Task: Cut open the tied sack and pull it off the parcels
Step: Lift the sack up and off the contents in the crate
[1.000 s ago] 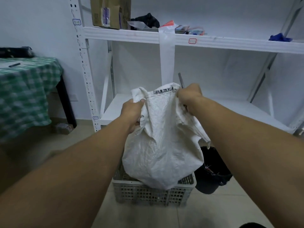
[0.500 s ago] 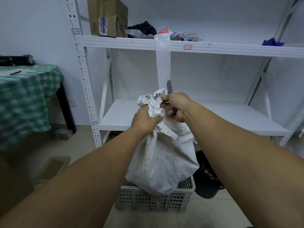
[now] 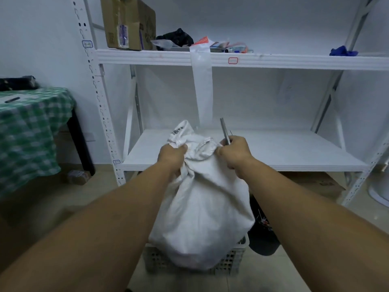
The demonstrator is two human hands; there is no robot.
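A white woven sack hangs bunched at its top over a grey plastic crate on the floor. My left hand grips the gathered neck on its left side. My right hand grips the sack's right side and also holds a grey blade that sticks up above the fist. The sack's mouth edge, with dark print, pokes up between my hands. What is inside the sack is hidden.
A white metal shelving rack stands right behind the sack, with a cardboard box and loose items on its upper shelf. A black bin sits right of the crate. A table with a green checked cloth is at the left.
My hands moved apart along the sack's neck after being bunched together half a second ago. The sack hangs lower and fuller, and the blade has shifted right with my right hand.
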